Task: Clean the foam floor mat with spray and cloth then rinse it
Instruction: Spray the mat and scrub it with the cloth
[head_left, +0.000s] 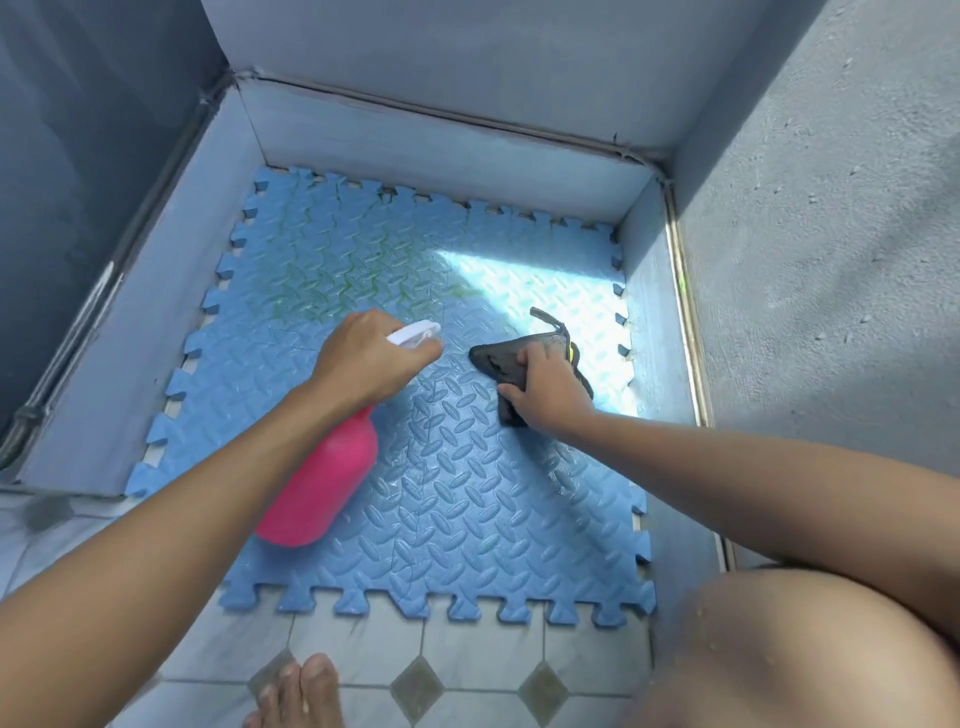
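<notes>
Nearest the camera, a bare foot (301, 691) and a wet knee (789, 649) rest over the tiled floor (467, 654), which has pale squares with dark diamond insets. The near toothed edge of the foam mat (467, 519) lies on these tiles. The mat is blue, made of interlocking pieces with jigsaw borders and a raised plate pattern, and it looks wet and glossy. It lies flat and fills the low-walled recess (415, 150) in the corner, its far edge just short of the far wall and its side edges near the side walls. Over the mat's left half hangs a pink spray bottle (327, 483), tilted with its base toward the near edge; it is opaque, so what is in it cannot be told. The left hand (369, 358) grips its neck, fingers curled round the white trigger head (413, 332), which points toward the far right corner. Just to the right, the right hand (545, 389) grips a dark cloth (498, 358) and holds it down on the mat, fingers bent over it. Beyond the hands a bright patch of sunlight (530, 280) crosses the right side, and greenish stains (322, 275) streak the far left part.
</notes>
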